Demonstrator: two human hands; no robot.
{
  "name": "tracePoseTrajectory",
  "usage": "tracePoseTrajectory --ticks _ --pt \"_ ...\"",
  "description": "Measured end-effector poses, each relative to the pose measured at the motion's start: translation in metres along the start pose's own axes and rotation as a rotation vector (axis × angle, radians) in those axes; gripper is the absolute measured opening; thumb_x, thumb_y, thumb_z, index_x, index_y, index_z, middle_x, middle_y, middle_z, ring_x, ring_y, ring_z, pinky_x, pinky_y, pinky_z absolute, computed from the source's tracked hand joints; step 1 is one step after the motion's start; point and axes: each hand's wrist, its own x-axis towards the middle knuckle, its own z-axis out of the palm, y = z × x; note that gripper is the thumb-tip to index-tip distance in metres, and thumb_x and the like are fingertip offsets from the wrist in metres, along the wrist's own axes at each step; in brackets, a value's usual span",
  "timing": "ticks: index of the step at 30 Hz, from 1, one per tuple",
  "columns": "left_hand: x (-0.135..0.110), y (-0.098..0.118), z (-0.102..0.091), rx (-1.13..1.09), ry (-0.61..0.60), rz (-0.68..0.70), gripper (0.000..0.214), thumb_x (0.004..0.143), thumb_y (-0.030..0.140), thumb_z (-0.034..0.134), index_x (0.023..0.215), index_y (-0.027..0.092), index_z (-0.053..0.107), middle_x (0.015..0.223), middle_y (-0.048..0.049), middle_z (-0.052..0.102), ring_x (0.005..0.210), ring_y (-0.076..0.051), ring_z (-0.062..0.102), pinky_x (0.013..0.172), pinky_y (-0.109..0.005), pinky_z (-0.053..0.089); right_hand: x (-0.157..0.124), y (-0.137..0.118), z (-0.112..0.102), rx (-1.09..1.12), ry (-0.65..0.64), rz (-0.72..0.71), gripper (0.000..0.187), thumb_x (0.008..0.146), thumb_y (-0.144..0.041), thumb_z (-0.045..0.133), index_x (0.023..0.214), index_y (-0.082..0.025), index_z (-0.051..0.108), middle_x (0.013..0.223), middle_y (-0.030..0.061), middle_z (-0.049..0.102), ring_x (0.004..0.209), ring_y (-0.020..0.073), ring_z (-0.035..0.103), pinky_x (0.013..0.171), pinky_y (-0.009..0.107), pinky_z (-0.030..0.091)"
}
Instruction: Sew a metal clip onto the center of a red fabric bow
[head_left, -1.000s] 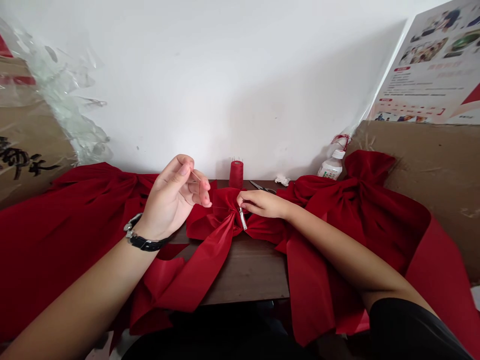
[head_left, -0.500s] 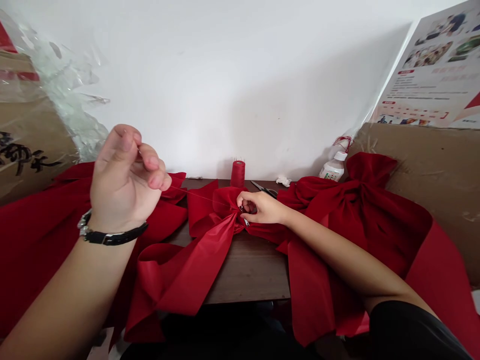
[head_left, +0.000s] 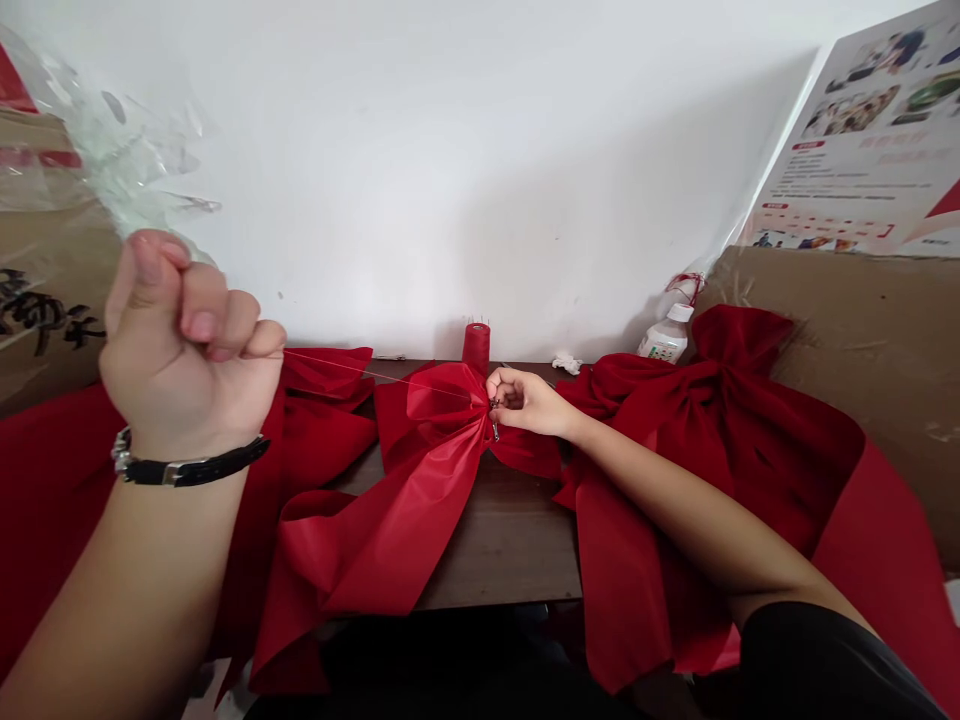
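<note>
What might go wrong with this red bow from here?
The thread runs straight from the bow to the left grip, so a hard pull might snap it.

The right grip pinches a small metal clip at the bow's gathered middle; if that slips, the folds may loosen.

Thin pins or needles stand on the spool just behind the bow and could prick someone.
</note>
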Motion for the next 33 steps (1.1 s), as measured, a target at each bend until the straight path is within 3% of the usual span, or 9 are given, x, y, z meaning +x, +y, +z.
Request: tracePoseTrajectory --ticks 3,5,7,9,11,14,18,22,33 --pt "0.003 -0.007 -0.008 0.007 -0.026 0.046 0.041 0.104 0.020 0.029 0.070 0.017 0.054 0.041 0.0092 0.040 0.034 -0.004 0.024 0.034 -0.015 0.022 0.001 -0.005 -0.002 0.100 0.005 0.018 0.025 0.067 -0.020 0.067 0.082 -0.015 0.048 0.066 -0.0059 0.050 0.057 0.0048 0.047 0.057 0.017 0.038" --pt "0.003 -0.023 -0.016 0.127 -0.167 0.057 0.025 0.096 0.020 0.050 0.073 0.020 0.058 0.039 0.0092 0.043 0.034 -0.006 0.028 0.036 -0.017 0.026 0.001 -0.008 -0.004 0.169 0.025 0.005 0.025 0.067 -0.020 0.067 0.083 -0.015 0.049 0.066 -0.0061 0.050 0.056 0.0044 0.046 0.057 0.017 0.037" --pt "0.000 -0.044 -0.022 0.370 -0.383 -0.076 0.005 0.085 0.023 0.066 0.081 0.022 0.064 0.039 0.0080 0.047 0.036 -0.008 0.036 0.038 -0.019 0.028 0.000 -0.008 -0.005 0.238 0.046 -0.005 0.024 0.068 -0.020 0.066 0.085 -0.015 0.049 0.065 -0.0065 0.049 0.054 0.0043 0.044 0.056 0.017 0.037" --pt "-0.009 -0.066 -0.023 0.675 -0.569 -0.196 0.011 0.083 0.030 0.067 0.079 0.019 0.068 0.048 0.0038 0.054 0.043 -0.010 0.045 0.041 -0.020 0.032 -0.001 -0.007 -0.005 0.288 0.059 -0.007 0.024 0.069 -0.021 0.064 0.087 -0.016 0.050 0.063 -0.0067 0.048 0.053 0.0047 0.043 0.054 0.017 0.035" --pt "-0.021 -0.084 -0.020 0.905 -0.667 -0.177 0.016 0.085 0.033 0.063 0.082 0.019 0.069 0.070 -0.0016 0.066 0.061 -0.014 0.057 0.053 -0.022 0.041 -0.002 -0.006 -0.005 0.304 0.059 -0.014 0.024 0.069 -0.022 0.064 0.087 -0.016 0.050 0.063 -0.0066 0.046 0.052 0.0049 0.041 0.054 0.017 0.035" --pt "-0.041 -0.098 -0.011 1.130 -0.757 -0.111 0.021 0.090 0.032 0.052 0.086 0.020 0.068 0.072 -0.0016 0.067 0.060 -0.016 0.056 0.058 -0.024 0.041 -0.004 -0.009 -0.003 0.264 0.047 -0.056 0.023 0.070 -0.022 0.066 0.087 -0.016 0.050 0.065 -0.0056 0.045 0.055 0.0050 0.041 0.055 0.017 0.034" --pt "-0.057 -0.098 -0.002 1.231 -0.717 -0.008 0.022 0.094 0.027 0.041 0.092 0.020 0.062 0.082 -0.0036 0.067 0.071 -0.018 0.059 0.067 -0.027 0.041 -0.007 -0.018 0.002 0.189 0.028 -0.126 0.023 0.073 -0.023 0.066 0.088 -0.016 0.049 0.067 -0.0043 0.046 0.058 0.0057 0.041 0.056 0.017 0.035" --pt "-0.059 -0.096 0.000 1.181 -0.699 -0.087 0.026 0.097 0.026 0.035 0.079 0.019 0.052 0.072 -0.0006 0.057 0.066 -0.016 0.053 0.065 -0.026 0.040 -0.010 -0.026 0.008 0.167 -0.005 -0.195 0.021 0.077 -0.021 0.064 0.091 -0.016 0.049 0.067 -0.0048 0.045 0.056 0.0054 0.041 0.055 0.017 0.035" --pt "-0.056 -0.117 -0.016 0.854 -0.557 -0.280 0.017 0.085 0.034 0.054 0.083 0.017 0.057 0.086 -0.0074 0.071 0.086 -0.020 0.067 0.081 -0.029 0.051 -0.017 -0.031 0.016 -0.262 0.205 -0.354 0.020 0.080 -0.016 0.055 0.100 -0.017 0.049 0.076 -0.0013 0.052 0.068 0.0085 0.051 0.068 0.021 0.046"
